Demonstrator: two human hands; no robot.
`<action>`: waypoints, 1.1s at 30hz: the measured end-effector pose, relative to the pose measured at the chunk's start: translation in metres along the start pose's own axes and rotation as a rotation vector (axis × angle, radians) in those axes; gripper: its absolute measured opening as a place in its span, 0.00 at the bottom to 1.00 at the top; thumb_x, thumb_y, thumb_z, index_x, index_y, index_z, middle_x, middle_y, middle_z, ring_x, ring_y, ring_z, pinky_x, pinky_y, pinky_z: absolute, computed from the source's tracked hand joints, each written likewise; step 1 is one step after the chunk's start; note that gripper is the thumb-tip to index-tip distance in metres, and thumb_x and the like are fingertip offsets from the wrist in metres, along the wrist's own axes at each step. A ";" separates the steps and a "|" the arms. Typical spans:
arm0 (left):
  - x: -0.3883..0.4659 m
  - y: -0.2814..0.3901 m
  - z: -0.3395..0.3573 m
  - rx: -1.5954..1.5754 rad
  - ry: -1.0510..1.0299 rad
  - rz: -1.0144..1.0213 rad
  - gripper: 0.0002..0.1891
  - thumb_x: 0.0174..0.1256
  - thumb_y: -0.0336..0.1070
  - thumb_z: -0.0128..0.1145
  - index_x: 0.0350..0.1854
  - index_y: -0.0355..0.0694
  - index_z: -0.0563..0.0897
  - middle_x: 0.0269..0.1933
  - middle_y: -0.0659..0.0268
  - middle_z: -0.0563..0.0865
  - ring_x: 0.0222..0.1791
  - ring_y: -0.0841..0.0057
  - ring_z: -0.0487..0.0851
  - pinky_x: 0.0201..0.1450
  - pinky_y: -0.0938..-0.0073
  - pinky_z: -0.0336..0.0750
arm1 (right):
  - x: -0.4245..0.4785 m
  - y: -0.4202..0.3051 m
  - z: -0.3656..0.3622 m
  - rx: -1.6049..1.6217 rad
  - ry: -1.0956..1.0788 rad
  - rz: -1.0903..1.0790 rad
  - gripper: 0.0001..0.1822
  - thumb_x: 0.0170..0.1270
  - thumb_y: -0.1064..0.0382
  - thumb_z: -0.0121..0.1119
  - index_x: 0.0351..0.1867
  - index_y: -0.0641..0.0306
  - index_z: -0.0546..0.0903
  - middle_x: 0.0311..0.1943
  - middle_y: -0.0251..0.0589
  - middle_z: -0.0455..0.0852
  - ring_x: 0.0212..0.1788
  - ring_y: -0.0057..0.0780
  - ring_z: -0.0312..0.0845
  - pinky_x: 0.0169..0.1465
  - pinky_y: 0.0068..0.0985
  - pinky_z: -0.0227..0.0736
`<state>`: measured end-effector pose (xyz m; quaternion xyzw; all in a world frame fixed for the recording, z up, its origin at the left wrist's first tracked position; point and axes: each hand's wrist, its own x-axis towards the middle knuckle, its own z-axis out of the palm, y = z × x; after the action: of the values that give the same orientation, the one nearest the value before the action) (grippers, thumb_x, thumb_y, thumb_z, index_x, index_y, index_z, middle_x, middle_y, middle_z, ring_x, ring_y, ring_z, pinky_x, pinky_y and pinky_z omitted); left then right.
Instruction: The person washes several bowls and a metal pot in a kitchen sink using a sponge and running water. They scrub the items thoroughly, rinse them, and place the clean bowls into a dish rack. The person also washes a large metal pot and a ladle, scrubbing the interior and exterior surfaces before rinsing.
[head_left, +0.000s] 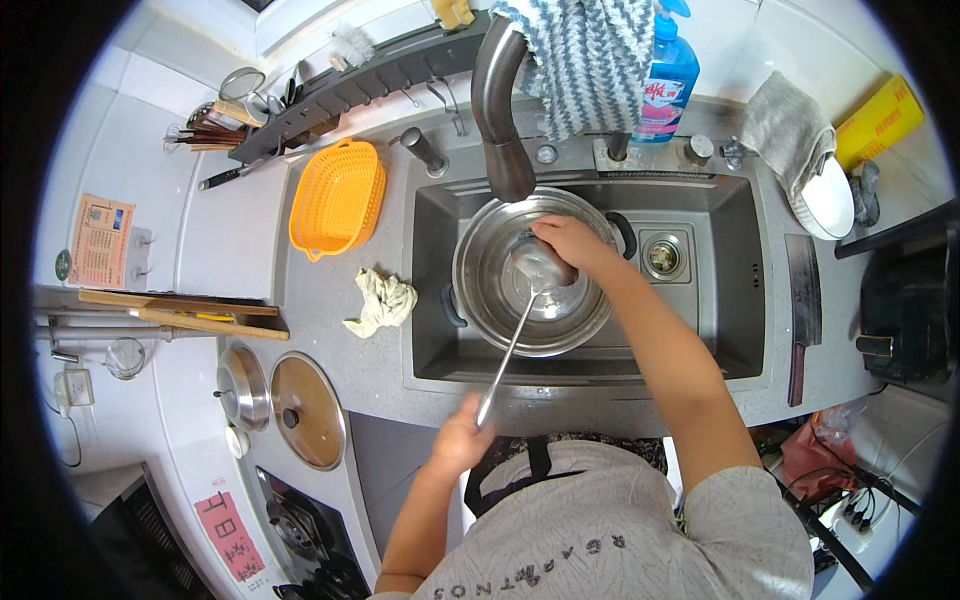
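Observation:
In the grey sink (735, 300) sits a wide stainless steel pot (480, 315) with dark side handles. A metal ladle (510, 349) slants from the pot towards me. My left hand (459, 442) is closed around the end of its handle, over the counter's front edge. At the ladle's bowl, above the pot, my right hand (566, 244) grips the rim. Whether a scrubbing pad is also under those fingers, I cannot tell. The dark faucet (510, 165) hangs over the pot's back rim.
Left of the sink are a yellow plastic basket (337, 199) and a crumpled pale cloth (381, 302). A cleaver (804, 300) lies along the right side, below a white bowl (827, 202). Behind the sink stand a blue soap bottle (667, 82) and a striped towel (592, 67).

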<state>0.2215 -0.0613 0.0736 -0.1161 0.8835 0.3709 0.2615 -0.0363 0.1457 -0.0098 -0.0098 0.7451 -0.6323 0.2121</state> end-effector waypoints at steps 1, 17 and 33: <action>0.001 -0.001 -0.007 0.133 0.027 -0.004 0.16 0.57 0.33 0.58 0.46 0.44 0.69 0.29 0.54 0.83 0.31 0.51 0.83 0.34 0.56 0.75 | 0.000 -0.006 -0.001 0.010 -0.023 -0.017 0.15 0.63 0.52 0.52 0.41 0.58 0.83 0.27 0.41 0.85 0.31 0.39 0.80 0.44 0.29 0.73; 0.018 0.028 -0.024 -0.666 -0.054 -0.137 0.09 0.60 0.30 0.55 0.41 0.43 0.71 0.18 0.74 0.70 0.09 0.87 0.64 0.08 0.82 0.58 | -0.056 -0.029 0.041 -0.775 0.031 -0.929 0.18 0.55 0.66 0.56 0.49 0.50 0.79 0.55 0.32 0.76 0.64 0.34 0.65 0.61 0.34 0.68; 0.017 0.043 -0.027 -0.257 -0.047 -0.204 0.13 0.59 0.34 0.56 0.45 0.40 0.73 0.21 0.63 0.76 0.15 0.76 0.75 0.17 0.72 0.70 | -0.042 -0.019 0.040 -0.544 0.240 -0.716 0.10 0.56 0.64 0.57 0.40 0.57 0.83 0.42 0.39 0.81 0.50 0.42 0.72 0.53 0.35 0.69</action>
<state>0.1799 -0.0509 0.1064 -0.2291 0.8060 0.4552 0.3012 0.0107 0.1160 0.0170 -0.2486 0.8529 -0.4438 -0.1177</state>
